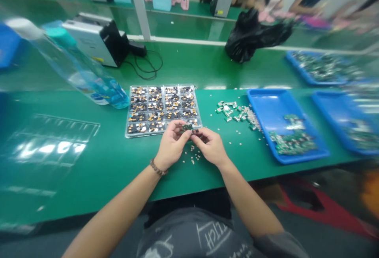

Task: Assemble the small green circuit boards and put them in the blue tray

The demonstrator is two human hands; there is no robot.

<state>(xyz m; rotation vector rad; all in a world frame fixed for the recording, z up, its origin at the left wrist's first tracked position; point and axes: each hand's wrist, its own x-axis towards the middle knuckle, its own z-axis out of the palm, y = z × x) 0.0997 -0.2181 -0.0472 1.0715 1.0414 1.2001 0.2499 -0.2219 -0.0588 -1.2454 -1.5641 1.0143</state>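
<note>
My left hand (174, 142) pinches a small green circuit board (187, 127) between thumb and fingers, just over the near right edge of a clear compartment tray (141, 130). My right hand (211, 144) meets it from the right, thumb and fingertips closed on a tiny dark part (195, 131) at the board's edge. That part is too small to name. The tray's compartments hold many small black, orange and silver components (156, 106). Below my fingertips, several tiny pale pieces (193, 157) lie scattered on the green table (118, 175).
Right of the tray lies a pile of small boards (229, 111). Blue trays (266, 102) with green boards stand further right. At left are bottles (85, 68), a grey device (93, 40) with a cable and an empty clear tray (53, 147). A black bag (244, 36) sits behind.
</note>
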